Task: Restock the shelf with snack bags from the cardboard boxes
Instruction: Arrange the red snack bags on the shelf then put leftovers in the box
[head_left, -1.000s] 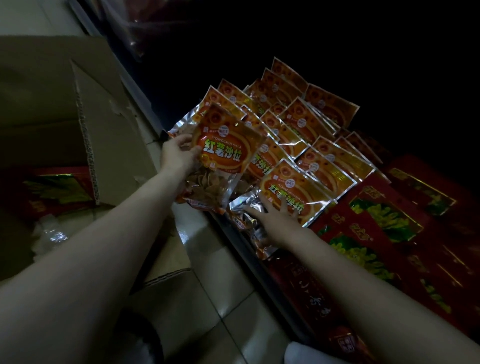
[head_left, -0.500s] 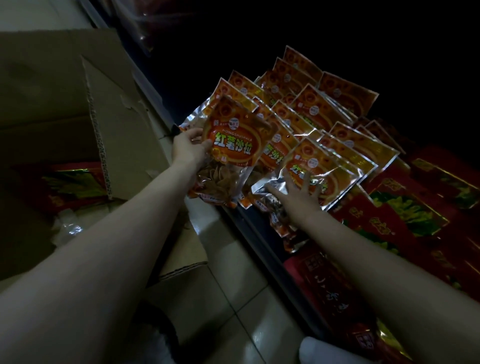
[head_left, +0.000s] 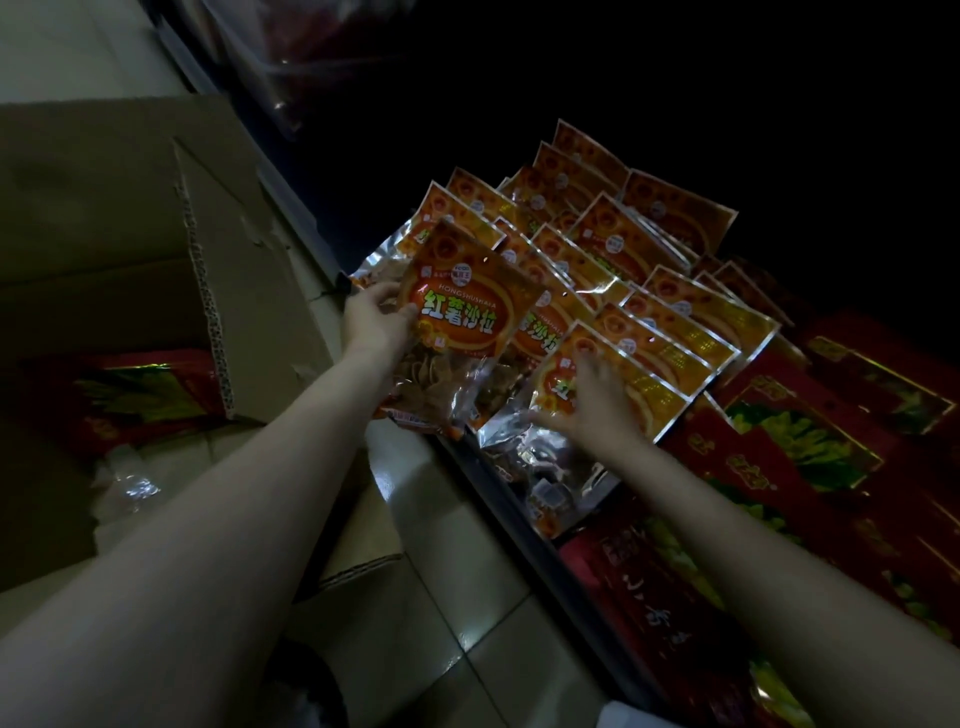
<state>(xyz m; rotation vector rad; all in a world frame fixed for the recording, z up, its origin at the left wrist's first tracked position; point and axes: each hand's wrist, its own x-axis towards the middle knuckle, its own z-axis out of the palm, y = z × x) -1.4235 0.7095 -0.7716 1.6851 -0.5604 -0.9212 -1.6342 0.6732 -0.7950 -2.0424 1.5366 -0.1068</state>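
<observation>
The left hand pinches an orange foil snack bag at its nine o'clock edge, over the shelf's front rim. The right hand, fingers spread flat, presses the front orange bag of the neighbouring row. That slick overlapping row could slide off toward six o'clock if released.

Dim light, pale glossy floor tiles — dark surroundings

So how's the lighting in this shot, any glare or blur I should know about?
Head view: dim overall, the back of the shelf lost in black; glare glints off the foil edges of the snack bags and the floor tiles; the right hand is slightly motion-blurred; wide-angle lens bends the cardboard box at the edge.
</observation>
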